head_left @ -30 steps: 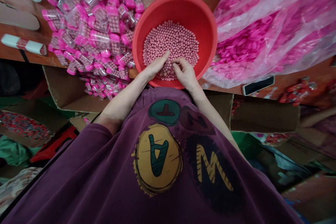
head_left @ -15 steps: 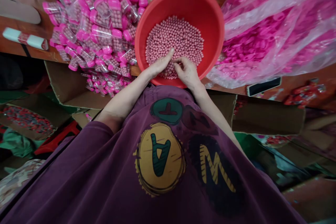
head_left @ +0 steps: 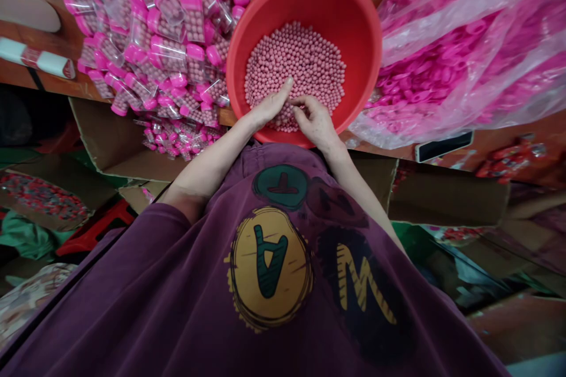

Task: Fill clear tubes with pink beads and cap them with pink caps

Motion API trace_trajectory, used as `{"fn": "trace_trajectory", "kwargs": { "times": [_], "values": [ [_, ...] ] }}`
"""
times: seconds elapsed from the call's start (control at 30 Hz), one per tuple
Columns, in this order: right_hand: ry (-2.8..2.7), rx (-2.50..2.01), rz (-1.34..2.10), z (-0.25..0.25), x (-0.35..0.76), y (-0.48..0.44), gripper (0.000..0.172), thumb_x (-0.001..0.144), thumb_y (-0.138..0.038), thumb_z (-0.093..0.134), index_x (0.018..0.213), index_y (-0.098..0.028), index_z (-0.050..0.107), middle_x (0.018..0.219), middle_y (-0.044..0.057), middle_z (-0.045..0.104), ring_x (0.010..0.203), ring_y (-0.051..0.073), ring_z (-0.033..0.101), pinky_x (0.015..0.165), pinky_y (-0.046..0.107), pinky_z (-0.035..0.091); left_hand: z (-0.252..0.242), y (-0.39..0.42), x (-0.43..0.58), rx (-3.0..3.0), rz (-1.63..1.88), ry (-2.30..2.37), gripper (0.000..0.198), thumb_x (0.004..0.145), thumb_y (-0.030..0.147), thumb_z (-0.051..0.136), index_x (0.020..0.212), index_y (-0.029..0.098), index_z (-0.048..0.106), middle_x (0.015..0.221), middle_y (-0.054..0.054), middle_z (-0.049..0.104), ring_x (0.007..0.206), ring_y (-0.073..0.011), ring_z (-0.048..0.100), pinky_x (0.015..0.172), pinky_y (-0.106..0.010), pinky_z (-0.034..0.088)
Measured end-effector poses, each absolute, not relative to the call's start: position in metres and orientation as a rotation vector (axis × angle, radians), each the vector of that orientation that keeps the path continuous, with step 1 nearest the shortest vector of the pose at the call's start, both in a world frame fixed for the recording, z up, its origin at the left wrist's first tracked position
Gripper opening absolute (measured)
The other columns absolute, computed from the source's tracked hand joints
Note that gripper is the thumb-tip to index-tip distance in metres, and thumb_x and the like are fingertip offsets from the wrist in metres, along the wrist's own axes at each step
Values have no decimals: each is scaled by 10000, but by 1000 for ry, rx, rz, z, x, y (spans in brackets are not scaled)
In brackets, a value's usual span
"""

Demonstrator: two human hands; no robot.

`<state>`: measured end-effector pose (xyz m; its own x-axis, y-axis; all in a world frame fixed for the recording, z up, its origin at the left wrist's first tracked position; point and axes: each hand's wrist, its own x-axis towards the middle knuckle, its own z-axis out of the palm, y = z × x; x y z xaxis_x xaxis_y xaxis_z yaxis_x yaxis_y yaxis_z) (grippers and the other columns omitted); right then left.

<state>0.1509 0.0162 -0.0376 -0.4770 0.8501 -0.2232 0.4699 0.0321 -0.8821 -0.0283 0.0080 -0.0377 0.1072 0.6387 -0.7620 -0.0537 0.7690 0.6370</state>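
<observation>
A red basin point(head_left: 362, 70) holds many small pink beads point(head_left: 296, 65). My left hand point(head_left: 275, 100) is over the near side of the beads, its thumb pointing up and its other fingers mostly out of sight. Close beside it, my right hand point(head_left: 315, 121) has its fingers curled and closed near the left palm. Whatever lies between the two hands is too small to make out. Left of the basin is a heap of clear containers with pink lids point(head_left: 170, 53), filled with beads.
A clear bag of bright pink plastic pieces point(head_left: 442, 65) lies right of the basin, with a phone point(head_left: 444, 146) at its near edge. Cardboard boxes point(head_left: 446, 194) stand below the table edge. A white and red roll point(head_left: 38, 58) lies at far left.
The view has shifted slightly, so the heap at left sits a little further left and the basin a little higher. Both hands keep nearly the same pose at the beads.
</observation>
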Motion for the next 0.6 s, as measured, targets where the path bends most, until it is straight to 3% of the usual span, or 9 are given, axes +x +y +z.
{"fn": "trace_trajectory", "kwargs": {
  "times": [0.13, 0.33, 0.6],
  "values": [
    [-1935, -1360, 1434, -37, 150, 15, 226, 1038, -465, 616, 1082, -263, 707, 1089, 74, 790, 901, 228, 674, 876, 425, 611, -35, 10, -29, 565, 497, 1423, 857, 1156, 772, 214, 755, 130, 615, 707, -107, 565, 1080, -395, 820, 806, -398, 650],
    [-1897, -1360, 1429, -32, 150, 12, 196, 1042, -445, 606, 1035, -260, 671, 1022, 62, 774, 862, 221, 681, 848, 428, 619, -35, 10, -30, 520, 534, 1386, 827, 1156, 775, 286, 805, 117, 644, 797, -104, 604, 1117, -362, 809, 817, -367, 641],
    [-1769, -1420, 1388, -41, 147, 11, 534, 1049, -807, 534, 1059, -286, 652, 971, 47, 748, 752, 210, 634, 750, 426, 613, -42, 10, -30, 471, 523, 1337, 844, 1115, 844, 327, 781, 138, 646, 724, -88, 574, 1098, -364, 834, 823, -366, 639]
  ]
}}
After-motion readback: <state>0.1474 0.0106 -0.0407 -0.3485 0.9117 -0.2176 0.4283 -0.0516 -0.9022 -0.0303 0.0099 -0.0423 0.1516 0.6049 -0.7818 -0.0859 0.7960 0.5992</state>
